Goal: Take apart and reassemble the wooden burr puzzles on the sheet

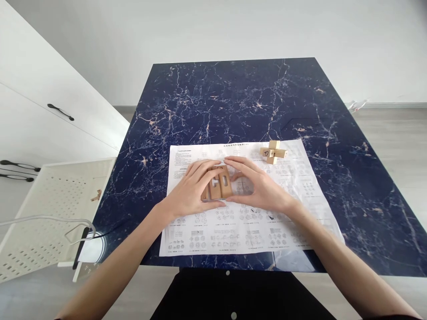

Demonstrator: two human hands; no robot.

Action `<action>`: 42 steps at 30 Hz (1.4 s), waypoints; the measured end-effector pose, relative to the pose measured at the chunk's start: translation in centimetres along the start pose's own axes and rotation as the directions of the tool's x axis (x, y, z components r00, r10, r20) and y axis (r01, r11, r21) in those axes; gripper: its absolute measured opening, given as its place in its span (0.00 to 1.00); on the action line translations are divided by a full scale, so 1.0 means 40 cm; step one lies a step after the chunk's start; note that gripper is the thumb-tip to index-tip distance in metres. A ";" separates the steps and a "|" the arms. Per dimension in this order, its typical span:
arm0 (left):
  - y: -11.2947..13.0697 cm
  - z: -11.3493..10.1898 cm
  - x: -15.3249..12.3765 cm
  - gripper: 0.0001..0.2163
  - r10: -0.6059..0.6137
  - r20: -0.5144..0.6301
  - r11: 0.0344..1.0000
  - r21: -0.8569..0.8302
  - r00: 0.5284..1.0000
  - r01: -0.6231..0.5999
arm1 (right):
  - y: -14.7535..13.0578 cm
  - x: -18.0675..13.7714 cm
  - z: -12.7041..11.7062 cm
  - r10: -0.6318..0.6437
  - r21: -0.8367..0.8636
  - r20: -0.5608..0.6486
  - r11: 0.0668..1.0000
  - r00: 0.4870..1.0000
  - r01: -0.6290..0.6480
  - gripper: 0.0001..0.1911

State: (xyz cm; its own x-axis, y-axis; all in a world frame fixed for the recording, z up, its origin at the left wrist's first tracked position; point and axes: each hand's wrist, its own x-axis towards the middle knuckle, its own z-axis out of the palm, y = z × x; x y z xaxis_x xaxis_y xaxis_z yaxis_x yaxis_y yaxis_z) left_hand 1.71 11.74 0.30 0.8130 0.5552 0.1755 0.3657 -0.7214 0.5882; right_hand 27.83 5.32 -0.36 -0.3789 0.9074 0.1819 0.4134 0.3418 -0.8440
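Head view, as I watch it from my remote station. The landmark is the printed instruction sheet [247, 222], which lies flat on the dark blue marbled table [233, 98] near its close edge. Over the middle of the sheet, my operator's left hand [191, 191] and right hand [262, 186] close from either side on a set of notched brown wooden pieces [220, 182], held together upright as a small block resting on the paper. The left hand wraps the block's left side, fingers over its top and thumb below; the right hand presses its fingertips against the block's right side, thumb underneath. Both grips are narrow and closed on the pieces. At the sheet's far right corner sits a paler assembled wooden cross puzzle [273, 152], well apart from both hands. Left of the sheet, beyond the table edge, stands a white perforated tray [50, 209].
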 end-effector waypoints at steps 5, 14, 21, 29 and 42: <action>0.003 0.002 -0.001 0.30 0.025 -0.007 0.999 0.041 1.000 -0.025 | -0.009 0.005 0.012 -0.009 0.208 -0.060 0.978 0.998 0.021 0.33; -0.014 0.012 0.000 0.20 -0.164 -0.171 0.965 0.175 0.972 0.194 | 0.004 0.009 0.016 0.012 0.091 -0.210 0.996 0.978 0.008 0.25; -0.077 -0.018 -0.008 0.19 -0.282 -0.353 0.883 0.268 0.892 0.385 | -0.004 0.006 0.018 0.041 -0.028 -0.185 0.999 0.982 -0.047 0.19; -0.107 -0.027 -0.016 0.24 -0.212 -0.510 0.834 0.350 0.833 0.427 | -0.015 0.006 0.024 0.000 -0.100 -0.161 0.995 0.987 -0.016 0.12; -0.038 -0.011 -0.012 0.02 0.183 -0.334 0.951 0.298 0.924 -0.081 | -0.030 0.013 0.025 0.248 0.163 -0.443 0.967 0.862 -0.195 0.20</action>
State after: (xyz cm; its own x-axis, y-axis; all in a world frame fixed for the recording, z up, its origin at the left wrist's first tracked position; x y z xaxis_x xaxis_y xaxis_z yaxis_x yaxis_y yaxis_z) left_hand 0.56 12.75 -0.32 0.6672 0.5193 0.5340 0.4169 -0.8544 0.3100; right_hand 26.31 5.14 0.25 0.1428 0.9750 0.1704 0.3383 0.1137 -0.9341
